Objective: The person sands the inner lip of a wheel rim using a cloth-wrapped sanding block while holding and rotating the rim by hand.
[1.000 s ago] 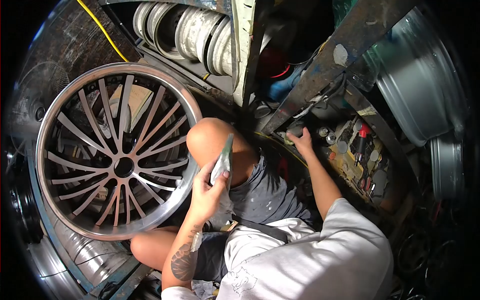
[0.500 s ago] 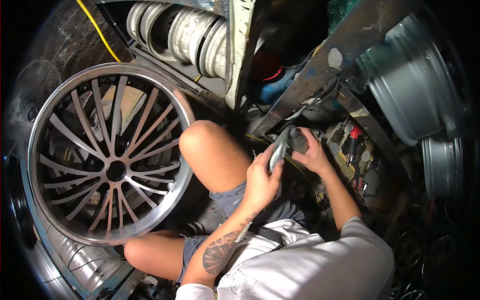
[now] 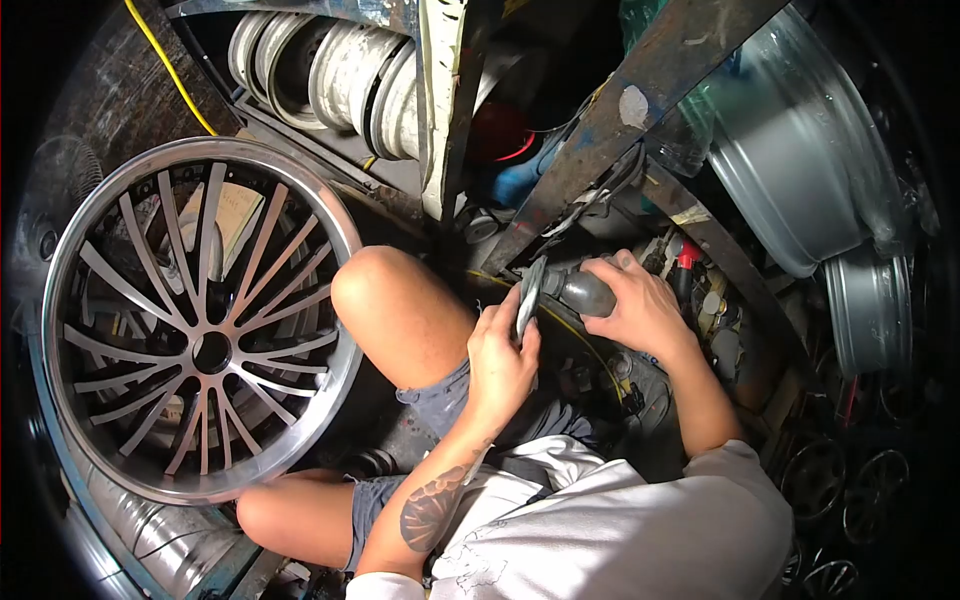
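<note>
My left hand (image 3: 503,362) pinches a folded grey rag (image 3: 531,300) that stands up between the thumb and fingers. My right hand (image 3: 645,308) is wrapped round a dark, see-through bottle (image 3: 588,293). The bottle is tilted on its side, its neck against or very near the rag; whether liquid comes out cannot be seen. To the left of my knees a large multi-spoke wheel rim (image 3: 212,350) leans with its face up, and neither hand touches it.
Several dusty wheels (image 3: 345,75) sit on a shelf at the top. Silver rims (image 3: 800,140) stand at the right. A yellow cable (image 3: 170,65) runs along the upper left. A metal beam (image 3: 640,110) slants above my hands, with a red-headed tool (image 3: 686,255) below it.
The bottle has gone from nearly upright to lying sideways, its neck now at the rag. My right hand has turned over with it. The whole view has shifted slightly.
</note>
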The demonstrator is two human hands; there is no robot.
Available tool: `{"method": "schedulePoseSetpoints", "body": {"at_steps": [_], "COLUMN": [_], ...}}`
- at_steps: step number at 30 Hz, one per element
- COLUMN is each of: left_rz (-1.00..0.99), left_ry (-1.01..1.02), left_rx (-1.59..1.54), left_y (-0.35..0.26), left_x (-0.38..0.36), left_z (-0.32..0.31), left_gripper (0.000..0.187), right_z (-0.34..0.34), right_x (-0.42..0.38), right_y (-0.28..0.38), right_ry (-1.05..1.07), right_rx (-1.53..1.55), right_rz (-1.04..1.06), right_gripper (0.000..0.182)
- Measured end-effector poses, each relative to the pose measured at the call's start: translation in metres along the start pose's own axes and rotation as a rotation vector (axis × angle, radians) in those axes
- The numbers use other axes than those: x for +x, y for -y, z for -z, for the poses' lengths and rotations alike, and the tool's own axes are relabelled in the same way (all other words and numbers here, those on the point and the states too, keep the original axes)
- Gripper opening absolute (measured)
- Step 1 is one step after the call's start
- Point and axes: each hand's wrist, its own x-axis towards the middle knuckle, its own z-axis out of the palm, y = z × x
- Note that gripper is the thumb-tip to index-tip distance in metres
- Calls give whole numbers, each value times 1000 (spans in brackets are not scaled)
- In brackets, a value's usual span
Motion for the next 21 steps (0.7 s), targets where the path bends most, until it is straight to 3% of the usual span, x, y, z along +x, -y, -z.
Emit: {"method": "schedulePoseSetpoints", "body": {"at_steps": [9, 12, 18, 21], "left_rz": [-31, -39, 191, 340], "left_ry": [9, 9, 181, 272], "left_rx": [2, -11, -166, -535], "left_y": [4, 10, 8, 16], "left_x": [0, 1, 5, 9], "left_z": [-3, -4, 5, 10], "left_gripper": [45, 45, 47, 47], "right_z": [18, 29, 28, 11], "right_x": [-2, -5, 4, 12], "right_y": [13, 21, 10, -17], "right_ry": [-50, 75, 32, -42], "right_rx": [-143, -207, -167, 64], "right_rz": [-53, -37, -59, 45], "right_gripper": [58, 58, 58, 56]}}
